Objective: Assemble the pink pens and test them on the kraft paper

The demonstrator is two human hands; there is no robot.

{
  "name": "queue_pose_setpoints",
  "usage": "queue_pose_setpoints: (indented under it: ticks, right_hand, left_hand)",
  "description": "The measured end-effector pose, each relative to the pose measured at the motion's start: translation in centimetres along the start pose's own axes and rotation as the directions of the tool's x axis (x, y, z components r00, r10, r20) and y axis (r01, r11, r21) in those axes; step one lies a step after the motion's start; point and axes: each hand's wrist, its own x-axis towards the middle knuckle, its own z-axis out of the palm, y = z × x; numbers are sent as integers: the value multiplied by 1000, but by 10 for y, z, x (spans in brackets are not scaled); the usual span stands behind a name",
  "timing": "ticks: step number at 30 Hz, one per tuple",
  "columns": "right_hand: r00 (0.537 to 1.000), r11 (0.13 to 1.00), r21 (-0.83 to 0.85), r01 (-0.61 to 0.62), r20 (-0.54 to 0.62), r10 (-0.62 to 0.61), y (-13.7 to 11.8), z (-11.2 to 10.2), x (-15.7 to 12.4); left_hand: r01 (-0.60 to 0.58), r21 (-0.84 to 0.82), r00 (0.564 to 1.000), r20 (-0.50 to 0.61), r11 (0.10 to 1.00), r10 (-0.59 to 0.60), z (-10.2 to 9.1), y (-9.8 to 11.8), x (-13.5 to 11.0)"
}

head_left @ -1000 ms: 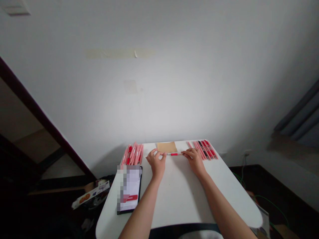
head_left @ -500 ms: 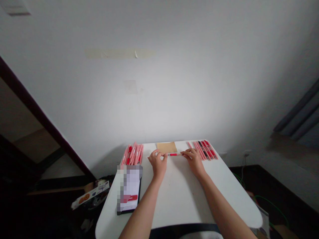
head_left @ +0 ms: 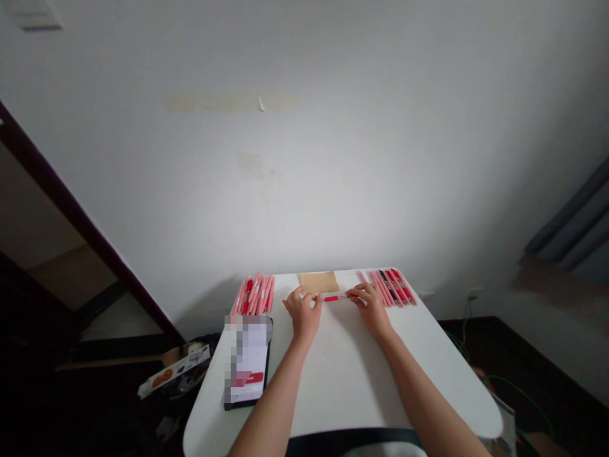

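Between my two hands a slim pen (head_left: pixel 332 298) with a red middle section is held level over the white table (head_left: pixel 340 362). My left hand (head_left: pixel 303 314) pinches its left end between thumb and finger, the other fingers curled loosely. The right end sits in the fingertips of my right hand (head_left: pixel 371 308). Close to my right hand lies a row of pink, red and black pens (head_left: pixel 392 287). A pile of pink and red pens (head_left: pixel 257 295) rests at the table's far left. Just beyond the held pen is a tan paper pad (head_left: pixel 318 281).
A large phone (head_left: pixel 252 362), partly blurred out, lies on the left of the table beside my left forearm. Behind the table rises a pale wall (head_left: pixel 304 216). Boxes and clutter (head_left: pixel 176 371) stand on the floor to the left, and a green cable (head_left: pixel 518 390) runs at the right.
The held pen's left end has dipped slightly, so it tilts a little more. My left hand has shifted a touch to the right; both hands keep their grip.
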Motion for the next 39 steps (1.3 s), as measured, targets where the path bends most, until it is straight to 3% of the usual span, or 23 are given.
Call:
queue_pose_setpoints:
  ticks: [22, 39]
  right_hand:
    - [999, 996, 85, -37, 34, 34, -7, -4, 2]
    - [994, 990, 118, -71, 89, 61, -3, -2, 1]
  left_hand:
    - [-39, 19, 994, 107, 999, 37, -4, 3, 2]
    - [-79, -86, 997, 17, 993, 80, -2, -2, 2]
